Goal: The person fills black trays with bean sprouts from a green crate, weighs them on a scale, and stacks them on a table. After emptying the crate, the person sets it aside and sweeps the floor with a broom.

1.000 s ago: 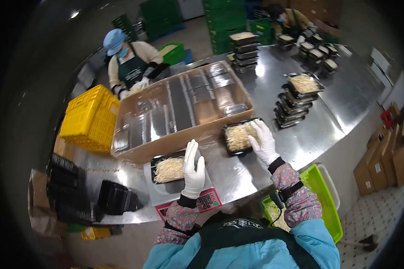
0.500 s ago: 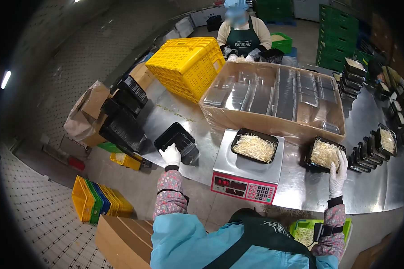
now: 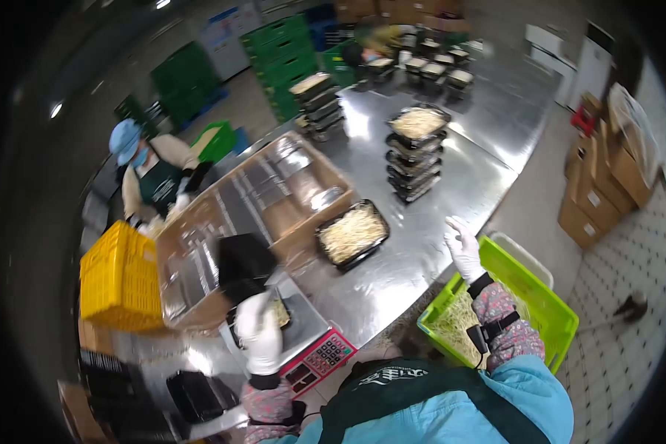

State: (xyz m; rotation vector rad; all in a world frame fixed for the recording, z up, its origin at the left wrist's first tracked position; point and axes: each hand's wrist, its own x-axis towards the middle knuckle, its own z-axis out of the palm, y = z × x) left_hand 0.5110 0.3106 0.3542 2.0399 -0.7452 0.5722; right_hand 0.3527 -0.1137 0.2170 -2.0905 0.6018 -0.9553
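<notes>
My left hand (image 3: 259, 337), in a white glove and blurred by motion, grips an empty black plastic tray (image 3: 246, 263) tilted above the scale. Beneath it a tray of bean sprouts (image 3: 282, 314) sits on the scale (image 3: 303, 325), mostly hidden by the hand. My right hand (image 3: 462, 250), also gloved, hangs with fingers stretched out near the table's edge, above the lime-green crate (image 3: 529, 296) of loose bean sprouts (image 3: 455, 325). Between my hands, a filled tray of bean sprouts (image 3: 353, 233) stands on the steel table (image 3: 399, 259).
A large carton (image 3: 311, 229) of clear lids lies behind the scale, beside a yellow crate (image 3: 122, 277). Stacks of filled trays (image 3: 416, 159) stand further back. A co-worker (image 3: 159, 177) works across the table. More black trays (image 3: 196, 396) lie at lower left.
The view has turned right. My left hand has lifted the empty black tray from the table to over the scale. My right hand has let go of the filled tray and moved toward the lime-green crate.
</notes>
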